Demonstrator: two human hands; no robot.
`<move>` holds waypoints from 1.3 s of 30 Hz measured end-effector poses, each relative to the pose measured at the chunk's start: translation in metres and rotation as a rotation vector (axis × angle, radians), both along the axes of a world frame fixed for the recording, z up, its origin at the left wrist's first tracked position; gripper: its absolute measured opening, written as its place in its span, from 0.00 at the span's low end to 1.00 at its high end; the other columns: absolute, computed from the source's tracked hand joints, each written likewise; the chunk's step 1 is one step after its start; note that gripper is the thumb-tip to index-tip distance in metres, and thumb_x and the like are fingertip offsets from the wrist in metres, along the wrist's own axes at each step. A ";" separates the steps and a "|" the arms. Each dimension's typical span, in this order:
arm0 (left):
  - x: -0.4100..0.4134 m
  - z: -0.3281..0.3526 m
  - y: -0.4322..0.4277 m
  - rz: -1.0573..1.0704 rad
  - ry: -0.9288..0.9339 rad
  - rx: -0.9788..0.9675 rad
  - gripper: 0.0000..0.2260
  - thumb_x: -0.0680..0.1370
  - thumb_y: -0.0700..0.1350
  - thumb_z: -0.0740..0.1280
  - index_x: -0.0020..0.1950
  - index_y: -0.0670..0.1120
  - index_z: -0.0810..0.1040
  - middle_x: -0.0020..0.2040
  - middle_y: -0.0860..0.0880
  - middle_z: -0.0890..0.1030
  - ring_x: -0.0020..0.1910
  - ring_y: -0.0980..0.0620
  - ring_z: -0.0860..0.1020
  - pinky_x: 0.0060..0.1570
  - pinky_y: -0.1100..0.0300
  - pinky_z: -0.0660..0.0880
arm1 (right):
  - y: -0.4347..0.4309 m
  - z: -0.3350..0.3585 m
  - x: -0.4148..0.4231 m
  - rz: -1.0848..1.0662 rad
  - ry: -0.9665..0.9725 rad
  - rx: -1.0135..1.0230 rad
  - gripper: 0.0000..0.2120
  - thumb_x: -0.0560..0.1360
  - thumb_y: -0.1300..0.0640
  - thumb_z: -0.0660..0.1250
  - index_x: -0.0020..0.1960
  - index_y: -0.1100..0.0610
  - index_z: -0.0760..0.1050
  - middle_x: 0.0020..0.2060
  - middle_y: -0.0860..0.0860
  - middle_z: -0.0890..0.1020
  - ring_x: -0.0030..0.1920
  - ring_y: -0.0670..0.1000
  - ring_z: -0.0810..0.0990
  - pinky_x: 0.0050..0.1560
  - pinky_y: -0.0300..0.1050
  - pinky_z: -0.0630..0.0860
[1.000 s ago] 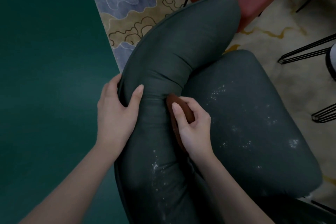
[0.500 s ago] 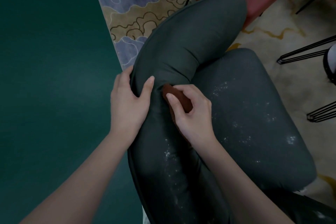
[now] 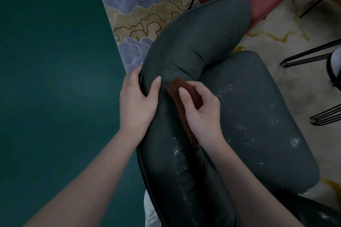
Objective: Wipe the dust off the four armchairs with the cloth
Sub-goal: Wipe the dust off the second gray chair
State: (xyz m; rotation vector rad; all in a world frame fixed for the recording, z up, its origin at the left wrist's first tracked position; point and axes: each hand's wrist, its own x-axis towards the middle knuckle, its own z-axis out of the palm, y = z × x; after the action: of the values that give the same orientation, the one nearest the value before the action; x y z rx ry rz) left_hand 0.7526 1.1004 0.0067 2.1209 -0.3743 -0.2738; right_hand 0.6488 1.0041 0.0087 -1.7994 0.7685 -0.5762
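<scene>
Both hands on armchair (image 3: 258, 116); right hand (image 3: 201, 114) grips cloth (image 3: 181, 90).

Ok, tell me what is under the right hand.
The right hand grips a brown cloth against the dark grey padded armchair; the cloth's middle and any dust beneath it are covered.

On my feed I am seeing both arms running bare: the left forearm (image 3: 103, 167) and the right forearm (image 3: 245, 180) are showing skin all the way to the bottom edge of the picture, with smooth, slim outlines. The left hand (image 3: 136, 105) and the right hand (image 3: 201, 114) are showing bare too, with slender fingers. Both thumbnails are looking short, rounded and plain. A scrap of white fabric (image 3: 149, 210) is peeking in at the bottom edge; I cannot tell whether it is clothing.
</scene>
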 end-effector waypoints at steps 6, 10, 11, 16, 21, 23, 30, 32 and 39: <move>0.001 0.000 0.001 -0.013 -0.006 0.005 0.23 0.80 0.52 0.67 0.72 0.45 0.70 0.67 0.48 0.74 0.66 0.54 0.70 0.59 0.73 0.59 | 0.006 0.009 -0.004 0.186 0.037 -0.031 0.09 0.76 0.53 0.68 0.51 0.56 0.81 0.45 0.46 0.83 0.48 0.45 0.81 0.52 0.39 0.75; 0.001 0.000 0.002 -0.021 0.013 -0.002 0.24 0.80 0.52 0.67 0.73 0.45 0.70 0.67 0.49 0.74 0.67 0.53 0.70 0.60 0.71 0.61 | -0.004 0.012 -0.026 0.191 0.054 0.005 0.09 0.77 0.54 0.68 0.53 0.57 0.81 0.46 0.47 0.84 0.50 0.46 0.81 0.53 0.38 0.75; 0.000 0.000 0.002 -0.019 0.026 -0.005 0.24 0.80 0.53 0.67 0.73 0.46 0.70 0.67 0.50 0.74 0.66 0.54 0.70 0.59 0.72 0.60 | -0.010 0.010 -0.028 0.111 0.047 -0.005 0.09 0.77 0.54 0.67 0.54 0.57 0.80 0.47 0.47 0.83 0.51 0.45 0.81 0.53 0.36 0.74; -0.001 0.005 0.007 -0.023 0.106 -0.051 0.24 0.80 0.55 0.64 0.74 0.48 0.68 0.70 0.52 0.72 0.68 0.55 0.70 0.67 0.63 0.65 | -0.023 0.001 0.003 0.025 0.064 -0.103 0.07 0.79 0.55 0.67 0.54 0.56 0.79 0.48 0.49 0.82 0.51 0.43 0.79 0.53 0.33 0.72; -0.016 0.006 0.023 -0.018 0.114 -0.080 0.22 0.81 0.52 0.64 0.74 0.49 0.68 0.64 0.57 0.70 0.63 0.62 0.68 0.60 0.77 0.61 | 0.011 0.004 -0.013 0.206 0.009 -0.246 0.09 0.77 0.54 0.68 0.52 0.58 0.80 0.47 0.48 0.81 0.50 0.43 0.79 0.54 0.32 0.71; -0.026 0.005 0.029 -0.021 0.118 -0.083 0.23 0.81 0.52 0.64 0.75 0.49 0.67 0.64 0.58 0.68 0.60 0.68 0.65 0.56 0.84 0.57 | 0.016 0.008 -0.036 0.324 0.007 -0.219 0.09 0.77 0.55 0.68 0.52 0.59 0.80 0.47 0.49 0.82 0.50 0.44 0.80 0.54 0.34 0.72; -0.046 0.003 0.035 -0.018 0.068 -0.070 0.25 0.81 0.50 0.65 0.76 0.47 0.64 0.69 0.53 0.67 0.61 0.70 0.61 0.57 0.85 0.53 | 0.011 0.008 -0.042 0.269 0.031 -0.131 0.08 0.77 0.56 0.68 0.52 0.59 0.80 0.48 0.48 0.81 0.51 0.46 0.80 0.55 0.35 0.72; -0.046 0.001 0.035 -0.024 0.039 -0.053 0.25 0.81 0.49 0.66 0.76 0.46 0.64 0.70 0.50 0.67 0.61 0.70 0.61 0.57 0.85 0.52 | 0.017 0.006 -0.046 0.309 0.030 -0.168 0.09 0.77 0.55 0.68 0.52 0.60 0.80 0.48 0.49 0.81 0.51 0.45 0.79 0.55 0.34 0.71; -0.048 0.000 0.035 -0.021 0.014 -0.053 0.25 0.81 0.49 0.65 0.76 0.45 0.63 0.72 0.49 0.66 0.63 0.67 0.62 0.58 0.84 0.53 | 0.020 0.017 -0.091 0.462 0.009 -0.168 0.09 0.77 0.55 0.68 0.51 0.60 0.80 0.47 0.49 0.82 0.51 0.45 0.80 0.54 0.36 0.73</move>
State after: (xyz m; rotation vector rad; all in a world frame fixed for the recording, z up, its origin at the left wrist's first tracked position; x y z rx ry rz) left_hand 0.7050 1.1353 0.0068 2.0632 -0.3917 -0.2877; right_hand 0.5576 1.0240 0.0253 -2.0498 0.2948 -0.3317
